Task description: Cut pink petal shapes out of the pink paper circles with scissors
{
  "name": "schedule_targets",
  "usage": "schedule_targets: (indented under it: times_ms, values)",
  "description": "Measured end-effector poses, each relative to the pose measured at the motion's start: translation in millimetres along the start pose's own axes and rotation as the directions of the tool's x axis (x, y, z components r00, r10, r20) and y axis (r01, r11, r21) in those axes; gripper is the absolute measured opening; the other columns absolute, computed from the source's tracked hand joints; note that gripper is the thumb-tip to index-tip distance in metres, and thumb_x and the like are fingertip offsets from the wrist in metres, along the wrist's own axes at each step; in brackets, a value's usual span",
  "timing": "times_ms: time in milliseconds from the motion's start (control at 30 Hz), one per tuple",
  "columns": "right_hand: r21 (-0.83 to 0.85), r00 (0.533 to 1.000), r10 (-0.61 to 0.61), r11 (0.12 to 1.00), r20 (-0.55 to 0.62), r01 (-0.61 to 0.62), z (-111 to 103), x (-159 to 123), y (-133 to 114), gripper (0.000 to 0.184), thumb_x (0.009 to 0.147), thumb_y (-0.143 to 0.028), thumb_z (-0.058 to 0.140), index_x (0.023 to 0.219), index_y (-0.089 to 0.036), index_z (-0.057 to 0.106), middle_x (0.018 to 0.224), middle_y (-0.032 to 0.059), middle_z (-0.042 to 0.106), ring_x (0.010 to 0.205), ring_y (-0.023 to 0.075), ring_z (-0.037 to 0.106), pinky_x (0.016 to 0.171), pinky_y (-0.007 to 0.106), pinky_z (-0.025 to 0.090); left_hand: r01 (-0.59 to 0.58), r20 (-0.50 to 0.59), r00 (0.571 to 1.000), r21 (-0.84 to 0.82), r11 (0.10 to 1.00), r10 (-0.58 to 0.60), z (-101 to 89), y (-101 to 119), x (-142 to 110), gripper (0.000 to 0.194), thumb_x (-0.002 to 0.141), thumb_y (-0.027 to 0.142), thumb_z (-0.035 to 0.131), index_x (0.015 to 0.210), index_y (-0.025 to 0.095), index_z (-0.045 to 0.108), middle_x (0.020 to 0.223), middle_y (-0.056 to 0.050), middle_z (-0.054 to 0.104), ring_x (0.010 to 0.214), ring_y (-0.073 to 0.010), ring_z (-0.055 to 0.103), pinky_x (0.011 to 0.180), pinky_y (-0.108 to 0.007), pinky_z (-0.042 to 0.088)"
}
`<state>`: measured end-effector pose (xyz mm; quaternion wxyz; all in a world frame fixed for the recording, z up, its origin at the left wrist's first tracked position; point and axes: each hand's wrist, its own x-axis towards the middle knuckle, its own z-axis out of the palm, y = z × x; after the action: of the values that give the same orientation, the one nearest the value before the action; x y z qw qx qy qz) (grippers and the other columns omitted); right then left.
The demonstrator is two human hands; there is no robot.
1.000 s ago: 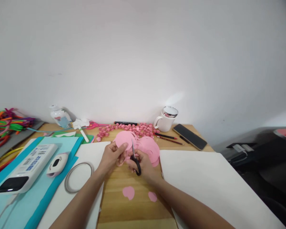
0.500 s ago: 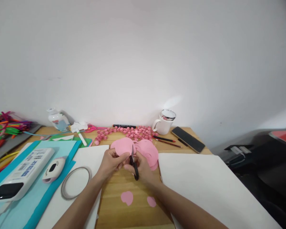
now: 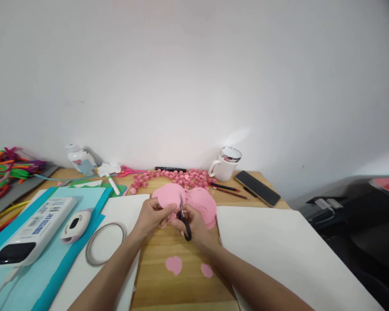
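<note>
Between thumb and fingers, my left hand pinches a rounded piece of pink paper. My right hand is closed around the black handles of a pair of scissors, whose blades point away from me at the right edge of that paper. Behind my right hand lies a pile of pink paper rounds, partly covered by the hand. Two small pink paper scraps, a larger one and a smaller one, rest on the wooden table nearer to me.
Many small pink paper curls lie along the wall, beside a white mug, pencils and a phone. White sheets flank my arms. At left are a tape ring, a white power bank and a bottle.
The scissors have shifted slightly in my right hand against the paper's right edge. My left hand keeps its pinch. The whole view has moved a little.
</note>
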<state>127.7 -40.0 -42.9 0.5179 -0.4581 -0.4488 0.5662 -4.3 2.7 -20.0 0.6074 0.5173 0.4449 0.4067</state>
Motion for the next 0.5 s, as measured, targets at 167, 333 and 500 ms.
schedule_targets:
  times_ms: [167, 333, 500]
  values:
    - [-0.017, 1.0, -0.006, 1.0, 0.009, 0.007, -1.0, -0.9, 2.0, 0.029, 0.063, -0.038, 0.071, 0.077, -0.02, 0.053, 0.05, -0.0074, 0.048, 0.043, 0.0089, 0.042, 0.042, 0.021, 0.032, -0.01, 0.011, 1.0, -0.012, 1.0, 0.01, -3.1, -4.7, 2.6, 0.03, 0.062, 0.034, 0.074, 0.052, 0.014, 0.054, 0.035, 0.005, 0.047, 0.03, -0.0045, 0.034, 0.033, -0.018, 0.027]
    - [-0.031, 1.0, 0.015, 0.999, 0.007, -0.015, -2.0, 0.4, 4.4, 0.029, 0.063, -0.037, 0.073, 0.075, -0.019, 0.054, 0.046, -0.0074, 0.048, 0.041, 0.0088, 0.043, 0.04, 0.02, 0.031, -0.003, 0.006, 1.0, -0.024, 1.0, 0.003, -3.0, -3.3, 1.9, 0.031, 0.062, 0.035, 0.075, 0.052, 0.015, 0.054, 0.034, 0.005, 0.047, 0.03, -0.0049, 0.035, 0.033, -0.018, 0.027]
    - [-0.026, 1.0, 0.018, 0.999, -0.007, -0.018, -2.4, -0.2, 3.6, 0.032, 0.064, -0.042, 0.072, 0.074, -0.019, 0.053, 0.047, -0.0065, 0.051, 0.039, 0.0087, 0.044, 0.038, 0.02, 0.032, -0.017, 0.016, 1.0, -0.034, 0.999, 0.017, -1.9, 0.1, 1.6, 0.034, 0.064, 0.036, 0.074, 0.05, 0.015, 0.052, 0.033, 0.005, 0.048, 0.028, -0.005, 0.036, 0.032, -0.018, 0.026]
